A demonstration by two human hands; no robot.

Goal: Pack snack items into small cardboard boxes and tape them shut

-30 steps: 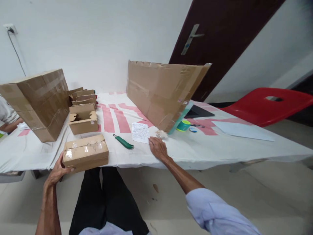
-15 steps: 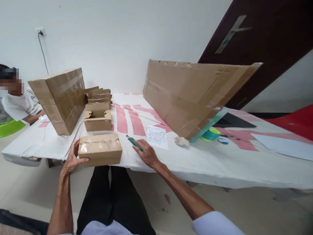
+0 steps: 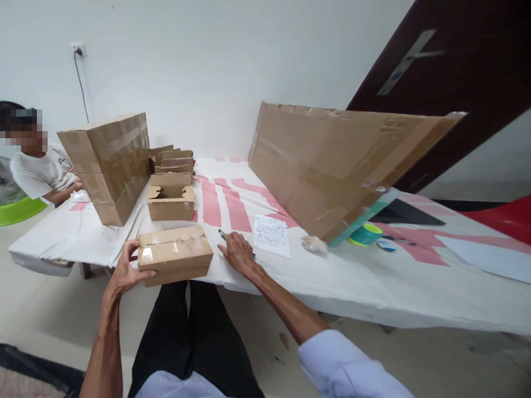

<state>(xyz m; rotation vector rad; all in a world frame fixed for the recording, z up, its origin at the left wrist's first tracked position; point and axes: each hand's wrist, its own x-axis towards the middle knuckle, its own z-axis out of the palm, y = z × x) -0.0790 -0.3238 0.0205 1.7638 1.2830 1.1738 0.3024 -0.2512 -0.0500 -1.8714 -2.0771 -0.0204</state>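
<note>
A small taped cardboard box sits at the front edge of the table, its top seam covered with clear tape. My left hand grips its left end, thumb on the front face and fingers round the far side. Just right of the box, my right hand is closed over a green utility knife. Only the knife's front end and a bit of its tail show; the palm and fingers hide the middle. Behind the taped box stands an open cardboard box.
Stacked boxes stand at left, near a seated person. A large cardboard panel leans at right. Nearby lie a printed sheet, a crumpled clear bag, a tape roll and a black sheet.
My right hand has moved forward along the knife and now covers most of it. My left hand still holds the taped box. The view has shifted slightly.
</note>
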